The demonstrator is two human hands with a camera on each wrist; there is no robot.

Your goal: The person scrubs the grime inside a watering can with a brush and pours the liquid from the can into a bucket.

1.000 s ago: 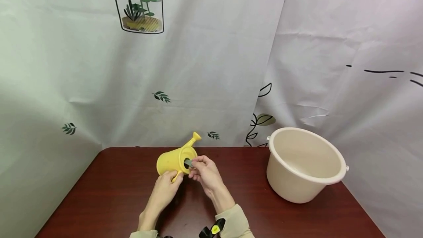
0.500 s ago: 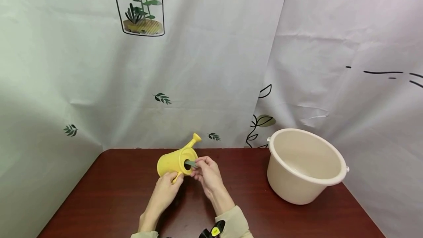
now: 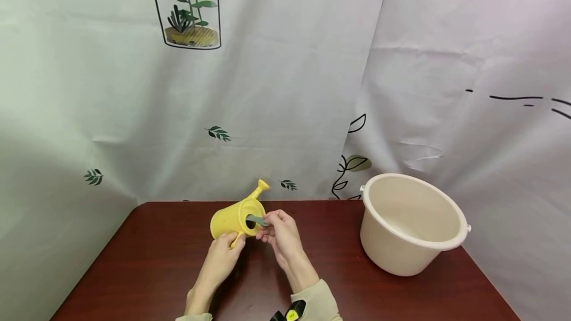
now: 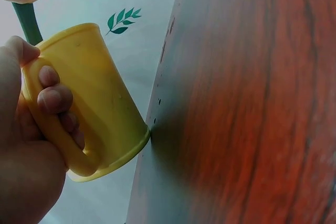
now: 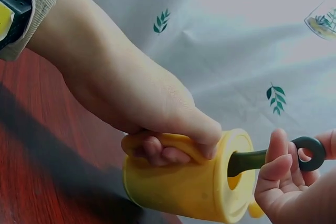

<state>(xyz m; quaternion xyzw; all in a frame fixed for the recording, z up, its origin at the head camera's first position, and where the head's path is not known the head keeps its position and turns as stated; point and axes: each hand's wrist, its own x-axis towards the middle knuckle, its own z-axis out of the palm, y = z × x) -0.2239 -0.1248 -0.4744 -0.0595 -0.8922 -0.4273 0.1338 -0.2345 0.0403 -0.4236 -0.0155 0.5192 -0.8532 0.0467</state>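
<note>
A yellow watering can (image 3: 225,221) is held tilted over the table, its mouth facing right and its spout (image 3: 257,191) pointing up. My left hand (image 3: 220,256) grips its handle (image 4: 50,129), fingers curled through the loop. With fingertips and thumb, my right hand (image 3: 284,239) pinches a dark green handle (image 5: 249,161) that ends in a ring (image 5: 306,141). The green handle runs through the opening of the can; its far end is hidden inside.
A large cream bucket (image 3: 394,256) stands on the right of the dark red wooden table (image 3: 134,261). Behind the table hangs a pale cloth (image 3: 276,88) printed with leaves and plants in jars. A black and yellow device (image 3: 292,313) sits at the right sleeve.
Slightly more of the green handle shows outside the can's opening, and my right hand has shifted a little to the right. My left hand keeps its grip, nearly still.
</note>
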